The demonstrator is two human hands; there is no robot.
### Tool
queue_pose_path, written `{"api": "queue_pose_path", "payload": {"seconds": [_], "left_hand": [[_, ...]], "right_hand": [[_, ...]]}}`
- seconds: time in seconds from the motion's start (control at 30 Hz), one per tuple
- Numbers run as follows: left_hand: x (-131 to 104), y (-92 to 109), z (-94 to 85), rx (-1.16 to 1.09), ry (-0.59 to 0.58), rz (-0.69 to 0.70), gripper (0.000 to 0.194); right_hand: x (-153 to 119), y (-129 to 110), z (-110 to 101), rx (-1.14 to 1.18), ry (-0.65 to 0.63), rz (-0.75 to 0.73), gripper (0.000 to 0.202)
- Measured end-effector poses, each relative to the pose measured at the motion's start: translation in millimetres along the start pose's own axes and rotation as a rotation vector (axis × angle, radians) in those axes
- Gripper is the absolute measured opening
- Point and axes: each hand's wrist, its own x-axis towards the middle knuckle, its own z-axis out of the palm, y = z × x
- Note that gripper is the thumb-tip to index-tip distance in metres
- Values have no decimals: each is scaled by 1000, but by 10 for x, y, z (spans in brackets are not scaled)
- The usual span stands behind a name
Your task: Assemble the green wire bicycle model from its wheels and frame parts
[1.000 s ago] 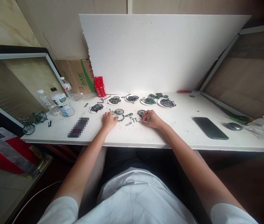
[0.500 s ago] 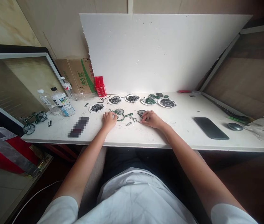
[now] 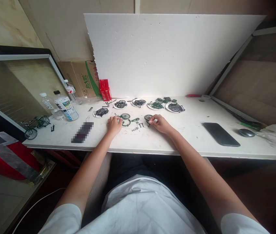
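Observation:
On the white table, my left hand (image 3: 114, 125) is closed, its fingertips on the left end of a green model bicycle frame (image 3: 127, 123). A spoked wheel (image 3: 125, 116) lies at the frame's upper side. My right hand (image 3: 159, 123) pinches a small thin metal part (image 3: 149, 123) between thumb and fingers; its exact kind is too small to tell. Just behind those fingertips is another spoked wheel (image 3: 148, 117), partly covered by the hand. Between my hands lie a green chain guard (image 3: 135, 120) and several tiny loose pieces (image 3: 135, 129).
Several white plates of bicycle parts (image 3: 101, 112) stand behind my hands. Bottles (image 3: 66, 107) and a finished model bicycle (image 3: 37, 125) are at the left. A phone (image 3: 220, 134) and a mouse (image 3: 246, 132) lie right. A white foam board (image 3: 174, 55) leans behind.
My right hand has lifted slightly and its fingertips have turned, with the small thin part now upright in them. The left hand keeps its place at the bicycle frame.

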Motion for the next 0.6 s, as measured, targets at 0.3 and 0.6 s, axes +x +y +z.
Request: {"api": "queue_pose_path", "payload": {"seconds": [0.3,0.6], "left_hand": [[14,-32,26,0,8,9,29],[28,-49,40,9,-1,11,28]], "right_hand": [[4,-29,-39,18,146,17,35],[44,24,-34,17,297,33,34]]}}
